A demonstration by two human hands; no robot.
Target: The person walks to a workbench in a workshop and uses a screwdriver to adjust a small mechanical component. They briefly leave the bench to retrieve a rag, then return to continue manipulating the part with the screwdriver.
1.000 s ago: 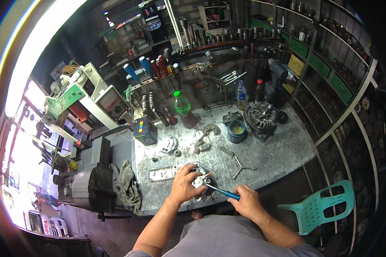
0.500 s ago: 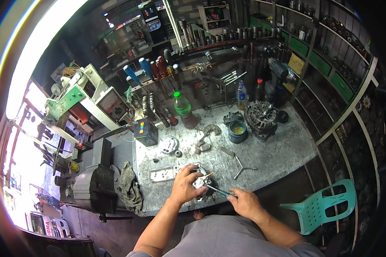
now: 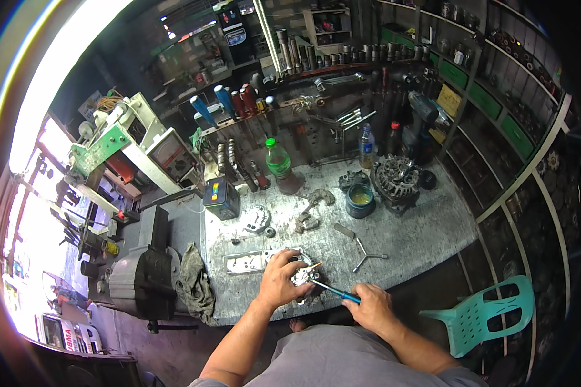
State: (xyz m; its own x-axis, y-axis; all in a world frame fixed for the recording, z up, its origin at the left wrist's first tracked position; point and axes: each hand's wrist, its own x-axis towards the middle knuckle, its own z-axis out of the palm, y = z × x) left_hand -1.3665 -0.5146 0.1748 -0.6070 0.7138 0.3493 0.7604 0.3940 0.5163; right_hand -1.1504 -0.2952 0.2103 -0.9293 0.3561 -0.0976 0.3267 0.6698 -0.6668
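Note:
At the bench's near edge, my left hand (image 3: 279,281) is closed round a small silver metal part (image 3: 303,275), its fingers over the top and thumb at the near side. My right hand (image 3: 372,308) grips the handle end of a screwdriver (image 3: 340,293) with a blue handle. Its shaft slants up to the left and its tip meets the metal part; the exact contact point is too small to make out. A thin orange-tipped piece (image 3: 314,265) sticks out beside the part. Just beyond my left hand lies a pale rectangular metal plate (image 3: 244,263).
On the metal workbench (image 3: 419,238) lie a three-armed wrench (image 3: 361,253), a round metal housing (image 3: 257,219) and a blue cup (image 3: 359,201). A green-capped bottle (image 3: 278,160) and a large alternator-like part (image 3: 394,180) stand farther back. A bench vise (image 3: 142,277) and a rag (image 3: 195,284) are at left.
My right hand has drawn slightly right and down, showing more of the screwdriver's blue handle. My left hand keeps its hold on the metal part. The view has shifted slightly.

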